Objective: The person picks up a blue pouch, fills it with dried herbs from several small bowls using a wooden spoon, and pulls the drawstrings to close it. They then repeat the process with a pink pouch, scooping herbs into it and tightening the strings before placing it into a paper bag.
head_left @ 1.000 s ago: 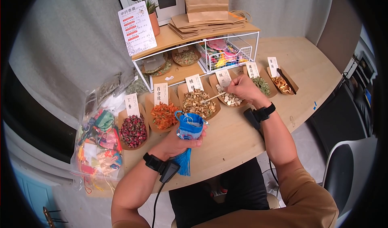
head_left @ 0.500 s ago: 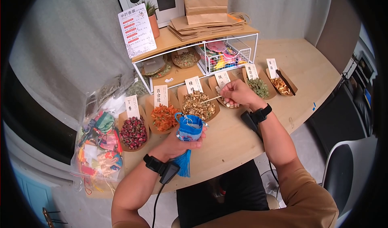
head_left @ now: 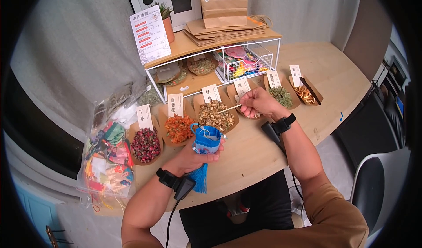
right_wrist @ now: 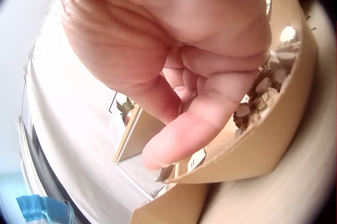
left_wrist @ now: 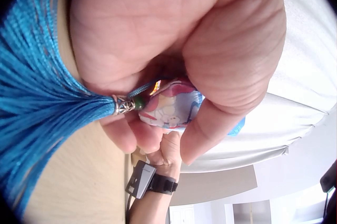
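Along a pale table stand herb trays, the left hand gripping a blue pouch on their near side, the right hand, farther right, pinching a thin stick over them.

A pale wooden table with a curved front edge bore six brown paper trays in a row — all filled with dried plants. A clear plastic bag of colourful pouches lay at the row's left end, small blue bits near the table's right edge. Behind the trays stood a white-framed shelf, its wooden top carrying a printed card, a potted plant and stacked flat paper bags.
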Demonstrator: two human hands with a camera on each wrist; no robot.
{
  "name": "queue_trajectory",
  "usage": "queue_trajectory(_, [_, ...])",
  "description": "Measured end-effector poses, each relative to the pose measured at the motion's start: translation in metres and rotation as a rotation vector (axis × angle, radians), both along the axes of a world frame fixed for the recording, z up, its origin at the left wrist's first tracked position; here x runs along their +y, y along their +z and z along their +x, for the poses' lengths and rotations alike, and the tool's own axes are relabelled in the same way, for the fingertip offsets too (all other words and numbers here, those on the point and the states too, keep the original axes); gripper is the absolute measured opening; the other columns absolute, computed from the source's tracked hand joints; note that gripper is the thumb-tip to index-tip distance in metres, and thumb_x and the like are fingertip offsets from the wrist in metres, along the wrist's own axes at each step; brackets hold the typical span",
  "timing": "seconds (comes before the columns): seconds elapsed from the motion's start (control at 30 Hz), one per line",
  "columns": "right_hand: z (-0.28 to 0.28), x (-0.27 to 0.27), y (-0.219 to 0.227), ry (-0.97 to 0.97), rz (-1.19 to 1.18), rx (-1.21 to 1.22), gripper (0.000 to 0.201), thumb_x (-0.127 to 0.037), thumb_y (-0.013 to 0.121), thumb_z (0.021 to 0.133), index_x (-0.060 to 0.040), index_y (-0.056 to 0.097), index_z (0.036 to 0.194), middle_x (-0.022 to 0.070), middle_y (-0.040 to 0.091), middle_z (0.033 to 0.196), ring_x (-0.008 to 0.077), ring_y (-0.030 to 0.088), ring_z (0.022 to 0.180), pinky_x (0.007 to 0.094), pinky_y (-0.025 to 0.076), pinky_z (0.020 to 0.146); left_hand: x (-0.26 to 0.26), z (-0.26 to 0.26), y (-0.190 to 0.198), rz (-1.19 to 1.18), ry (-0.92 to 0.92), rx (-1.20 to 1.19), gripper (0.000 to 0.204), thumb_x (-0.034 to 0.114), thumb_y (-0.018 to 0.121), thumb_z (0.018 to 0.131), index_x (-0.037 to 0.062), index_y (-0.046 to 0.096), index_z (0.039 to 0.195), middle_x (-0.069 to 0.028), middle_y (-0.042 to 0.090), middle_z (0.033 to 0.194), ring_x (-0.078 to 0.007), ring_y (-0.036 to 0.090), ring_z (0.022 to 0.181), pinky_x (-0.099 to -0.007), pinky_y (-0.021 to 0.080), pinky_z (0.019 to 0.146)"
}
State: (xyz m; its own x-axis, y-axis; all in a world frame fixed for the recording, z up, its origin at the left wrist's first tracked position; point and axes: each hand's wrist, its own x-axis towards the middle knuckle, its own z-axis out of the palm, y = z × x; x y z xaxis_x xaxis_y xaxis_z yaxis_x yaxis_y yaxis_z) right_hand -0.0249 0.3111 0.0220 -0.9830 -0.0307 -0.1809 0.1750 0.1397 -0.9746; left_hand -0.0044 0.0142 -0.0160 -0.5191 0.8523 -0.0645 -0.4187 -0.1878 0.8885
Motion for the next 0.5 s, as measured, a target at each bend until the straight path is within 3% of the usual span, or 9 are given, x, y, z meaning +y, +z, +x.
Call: queue_trajectory(0.5, [-0.0009,0.0085,0.0016,-0.018,-0.065,0.011,0.014,-0.011,0.059,0.094,0.0016,0.064,0.088,0.0064,0.067,0.07,0.0099,0.063,0.055,0.0208,0.052,0.047,0.0001,0.0001,-0.001,-0.002,0.005,0.003,0.053,-0.007,0.074,0.074,0.0032,0.055,0.122,-0.0038,0.061,0.105,-0.0126,0.06,0.095,-0.0274,0.051,0.08])
